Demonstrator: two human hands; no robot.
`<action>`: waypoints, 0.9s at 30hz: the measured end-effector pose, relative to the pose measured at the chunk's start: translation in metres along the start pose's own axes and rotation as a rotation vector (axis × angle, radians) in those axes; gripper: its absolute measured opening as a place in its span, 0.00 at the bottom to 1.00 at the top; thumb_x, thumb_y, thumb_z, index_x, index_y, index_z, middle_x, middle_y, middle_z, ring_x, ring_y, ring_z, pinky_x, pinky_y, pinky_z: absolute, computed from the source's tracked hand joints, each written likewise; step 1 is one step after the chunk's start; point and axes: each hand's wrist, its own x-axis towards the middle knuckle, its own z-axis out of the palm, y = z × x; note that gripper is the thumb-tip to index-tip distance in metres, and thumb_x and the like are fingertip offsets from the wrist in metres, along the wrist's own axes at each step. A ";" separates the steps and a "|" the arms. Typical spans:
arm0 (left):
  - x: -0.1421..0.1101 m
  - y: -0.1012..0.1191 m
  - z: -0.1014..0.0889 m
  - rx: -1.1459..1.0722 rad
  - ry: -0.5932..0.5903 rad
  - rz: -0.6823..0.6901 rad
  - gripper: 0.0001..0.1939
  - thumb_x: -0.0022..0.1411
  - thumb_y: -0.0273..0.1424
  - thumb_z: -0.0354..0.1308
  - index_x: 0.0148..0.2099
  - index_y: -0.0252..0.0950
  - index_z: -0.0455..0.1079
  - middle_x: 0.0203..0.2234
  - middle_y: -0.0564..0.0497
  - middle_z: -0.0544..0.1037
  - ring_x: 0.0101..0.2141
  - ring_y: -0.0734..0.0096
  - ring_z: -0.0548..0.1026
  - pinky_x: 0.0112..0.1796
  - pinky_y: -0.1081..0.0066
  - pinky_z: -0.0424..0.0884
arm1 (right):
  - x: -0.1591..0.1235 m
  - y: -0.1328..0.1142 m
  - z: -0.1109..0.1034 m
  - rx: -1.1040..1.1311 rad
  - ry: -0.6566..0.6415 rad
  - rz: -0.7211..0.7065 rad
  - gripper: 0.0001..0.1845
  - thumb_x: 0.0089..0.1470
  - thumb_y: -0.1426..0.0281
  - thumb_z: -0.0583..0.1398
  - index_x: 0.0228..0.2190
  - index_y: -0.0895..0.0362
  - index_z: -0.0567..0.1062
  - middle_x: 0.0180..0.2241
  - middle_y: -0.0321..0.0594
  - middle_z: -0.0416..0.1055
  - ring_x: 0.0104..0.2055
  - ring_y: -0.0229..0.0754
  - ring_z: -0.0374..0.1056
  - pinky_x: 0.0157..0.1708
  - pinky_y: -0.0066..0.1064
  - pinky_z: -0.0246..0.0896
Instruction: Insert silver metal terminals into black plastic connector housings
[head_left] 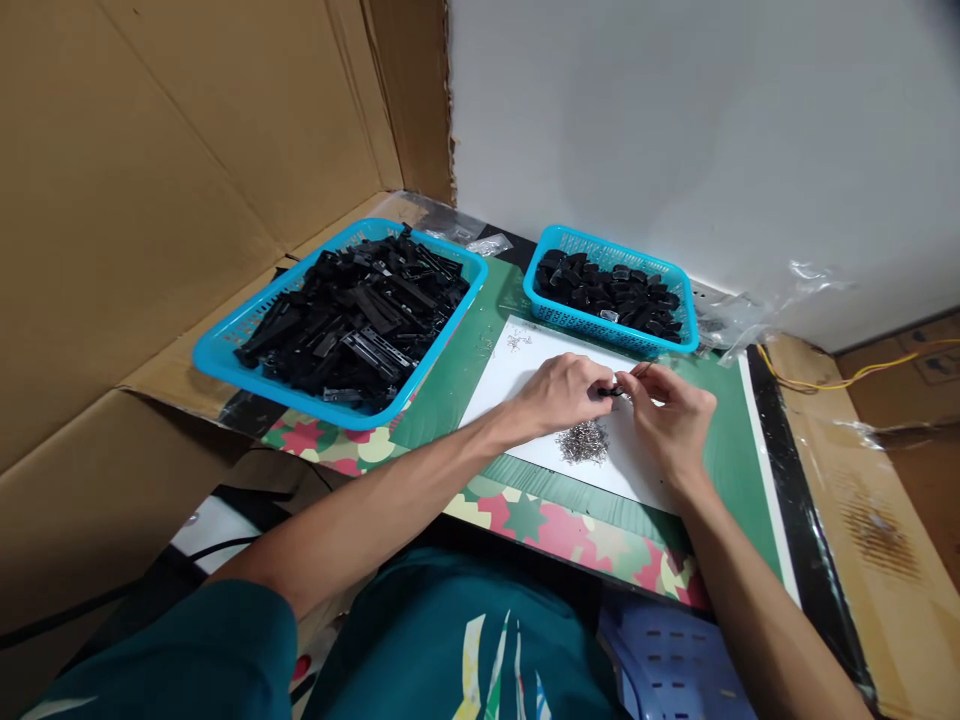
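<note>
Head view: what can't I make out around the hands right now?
- Small black part: pinched between left hand and right hand; the fingers hide its shape.
- Pile of metal bits on the white sheet: too small to identify.
- Right basket: black pieces blur together.

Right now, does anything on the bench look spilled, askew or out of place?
A few small metal bits lie scattered at the far edge of the white sheet, apart from the main metal pile. The larger blue basket sits askew, overhanging the mat onto cardboard. Both hands, left and right, pinch a small black part.
</note>
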 end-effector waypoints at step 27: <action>-0.003 -0.014 -0.008 -0.243 0.211 0.043 0.13 0.64 0.21 0.62 0.49 0.37 0.79 0.45 0.48 0.83 0.37 0.70 0.81 0.39 0.70 0.81 | 0.020 0.050 -0.026 -0.094 0.119 0.235 0.24 0.69 0.54 0.51 0.38 0.57 0.80 0.30 0.43 0.77 0.30 0.45 0.69 0.32 0.33 0.56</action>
